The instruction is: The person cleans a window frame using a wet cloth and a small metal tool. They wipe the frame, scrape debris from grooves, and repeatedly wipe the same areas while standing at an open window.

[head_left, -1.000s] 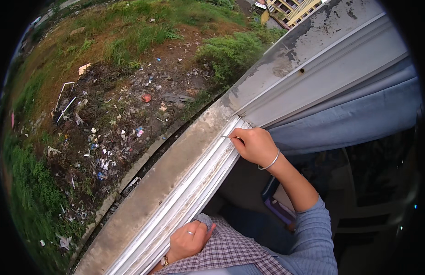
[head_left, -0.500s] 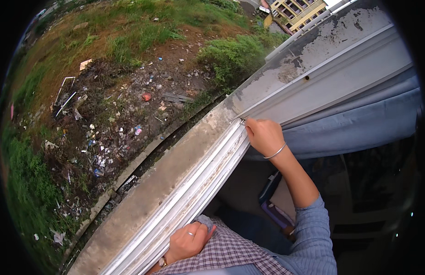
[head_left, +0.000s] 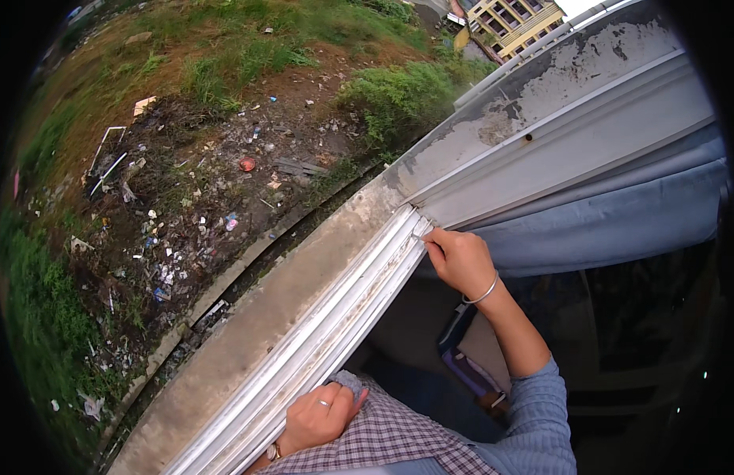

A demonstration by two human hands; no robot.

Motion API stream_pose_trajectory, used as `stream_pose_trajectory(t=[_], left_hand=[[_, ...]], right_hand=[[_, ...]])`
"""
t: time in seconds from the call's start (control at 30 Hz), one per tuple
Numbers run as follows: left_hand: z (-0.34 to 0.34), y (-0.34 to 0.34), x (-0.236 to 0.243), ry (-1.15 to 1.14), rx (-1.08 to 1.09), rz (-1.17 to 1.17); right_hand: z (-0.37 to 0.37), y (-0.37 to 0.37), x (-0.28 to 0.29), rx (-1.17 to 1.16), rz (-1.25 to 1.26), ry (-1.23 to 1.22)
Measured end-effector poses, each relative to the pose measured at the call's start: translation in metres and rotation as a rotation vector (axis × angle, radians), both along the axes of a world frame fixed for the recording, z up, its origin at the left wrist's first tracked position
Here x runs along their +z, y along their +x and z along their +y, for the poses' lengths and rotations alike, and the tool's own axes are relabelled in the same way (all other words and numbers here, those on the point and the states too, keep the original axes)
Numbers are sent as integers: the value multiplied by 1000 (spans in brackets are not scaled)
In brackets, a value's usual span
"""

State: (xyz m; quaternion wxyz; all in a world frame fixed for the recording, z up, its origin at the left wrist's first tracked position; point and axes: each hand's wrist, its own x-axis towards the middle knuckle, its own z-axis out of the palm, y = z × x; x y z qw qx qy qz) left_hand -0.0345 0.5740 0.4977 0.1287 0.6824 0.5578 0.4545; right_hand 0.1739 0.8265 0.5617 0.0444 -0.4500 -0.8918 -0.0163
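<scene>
My right hand (head_left: 462, 260) is pinched closed over the far end of the white sliding-window track (head_left: 347, 297). A small thin tip shows at its fingertips, against the grooves; its kind cannot be made out. Brown dirt lies along the track's channels. Lower down, my left hand (head_left: 315, 416), with a ring, rests curled closed at the track's inner edge. A bit of bunched grey cloth (head_left: 351, 382) shows beside its knuckles; whether the fingers hold it is hidden. A checked cloth (head_left: 398, 427) drapes across my front, next to that hand.
Outside the track runs a stained concrete ledge (head_left: 256, 332), with littered ground (head_left: 193, 229) far below. A grey window frame panel (head_left: 572, 150) and a blue curtain (head_left: 604, 214) stand to the right. Inside, a dark purple curved object (head_left: 466, 360) lies under my right arm.
My right hand has slid a little toward me along the track, away from its far corner, and the thin tip now shows. My left hand stays at the inner edge.
</scene>
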Motion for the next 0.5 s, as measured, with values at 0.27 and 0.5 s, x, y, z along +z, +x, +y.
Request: stream_pose_trajectory(t=[0.27, 0.5], left_hand=[[-1, -1, -6, 25, 29, 78], [-2, -3, -9, 50, -21, 48]], right_hand=[[20, -29, 1, 37, -47, 239], [63, -68, 18, 147, -719, 115]])
